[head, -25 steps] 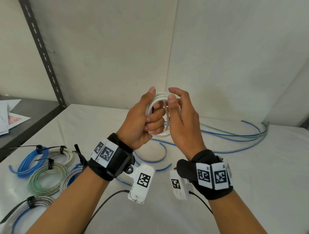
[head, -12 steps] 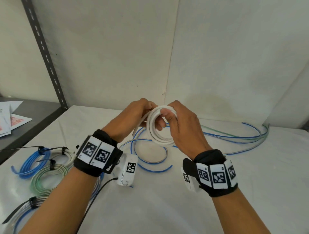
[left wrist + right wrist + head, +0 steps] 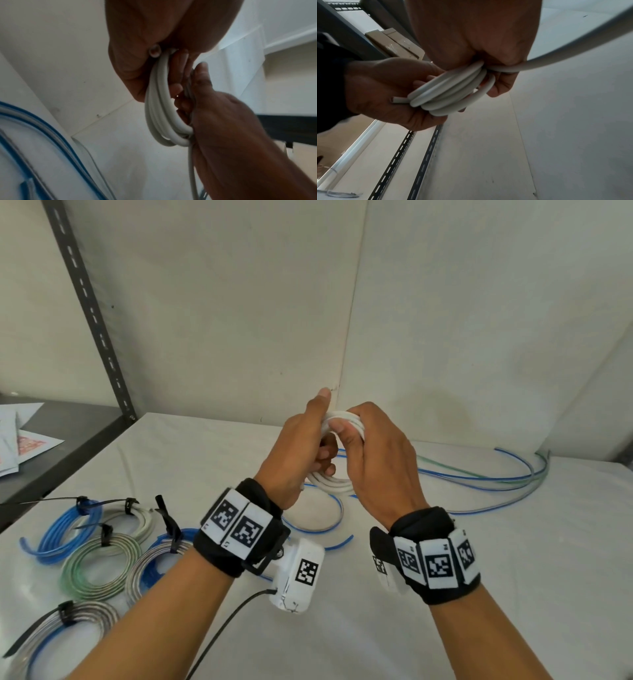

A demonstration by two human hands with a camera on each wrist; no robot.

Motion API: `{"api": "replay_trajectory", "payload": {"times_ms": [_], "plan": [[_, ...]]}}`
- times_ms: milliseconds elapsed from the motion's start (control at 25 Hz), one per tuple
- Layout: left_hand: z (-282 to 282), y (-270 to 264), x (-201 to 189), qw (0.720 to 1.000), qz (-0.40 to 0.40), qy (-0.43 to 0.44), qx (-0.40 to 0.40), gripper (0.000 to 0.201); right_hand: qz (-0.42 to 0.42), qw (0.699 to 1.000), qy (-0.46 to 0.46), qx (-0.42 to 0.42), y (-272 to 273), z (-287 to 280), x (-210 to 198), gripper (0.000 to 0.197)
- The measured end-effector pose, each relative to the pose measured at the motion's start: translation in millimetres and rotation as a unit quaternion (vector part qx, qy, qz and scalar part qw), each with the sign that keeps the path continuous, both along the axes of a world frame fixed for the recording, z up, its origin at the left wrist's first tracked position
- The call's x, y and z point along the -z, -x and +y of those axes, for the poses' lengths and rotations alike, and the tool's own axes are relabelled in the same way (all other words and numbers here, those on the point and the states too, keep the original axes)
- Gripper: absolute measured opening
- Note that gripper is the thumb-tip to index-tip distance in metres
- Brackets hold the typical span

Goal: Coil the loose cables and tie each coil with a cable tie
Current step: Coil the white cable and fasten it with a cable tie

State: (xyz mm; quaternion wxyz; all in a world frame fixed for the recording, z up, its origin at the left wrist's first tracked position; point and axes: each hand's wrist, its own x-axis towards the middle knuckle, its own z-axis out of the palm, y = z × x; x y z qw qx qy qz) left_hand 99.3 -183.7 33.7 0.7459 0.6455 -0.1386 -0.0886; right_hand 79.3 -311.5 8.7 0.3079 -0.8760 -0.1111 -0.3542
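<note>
My left hand point(image 3: 301, 450) and right hand point(image 3: 373, 453) both grip white coil point(image 3: 330, 482), up above tabletop point(image 3: 513, 559). Coil stands on edge between them. Loose tail hangs by right hand; I think it winds next.

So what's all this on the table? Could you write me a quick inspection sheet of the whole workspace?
Surface: white table, no damage seen.
Job's things: white cable coil held up between both hands, no tie on it; five tied coils at the left with black cable ties.
Clutter: papers on the dark side shelf.
Grippers: left hand and right hand both grip the white coil.
Cables: loose blue and green cables lie uncoiled at the back right.
Surroundings: pale walls, slotted metal upright.
</note>
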Motion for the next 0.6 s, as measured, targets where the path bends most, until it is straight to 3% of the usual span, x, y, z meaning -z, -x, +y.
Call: {"api": "replay_trajectory", "payload": {"times_ms": [240,440,600], "plan": [[2.7,-4.4,2.7,0.997,-0.032,-0.032,-0.069,0.058,0.009,0.993,-0.090,-0.074,2.6,12.7,0.2,0.030],[22.4,-20.4,1.0,0.986,-0.017,0.041,-0.158,0.054,0.046,0.994,-0.049,-0.089,-0.5,-8.4,-8.4,0.041],[37.4,-27.9,-3.5,0.978,-0.012,0.093,-0.187,0.054,0.117,0.985,-0.033,-0.119,2.2,-24.8,-19.9,0.022]]}}
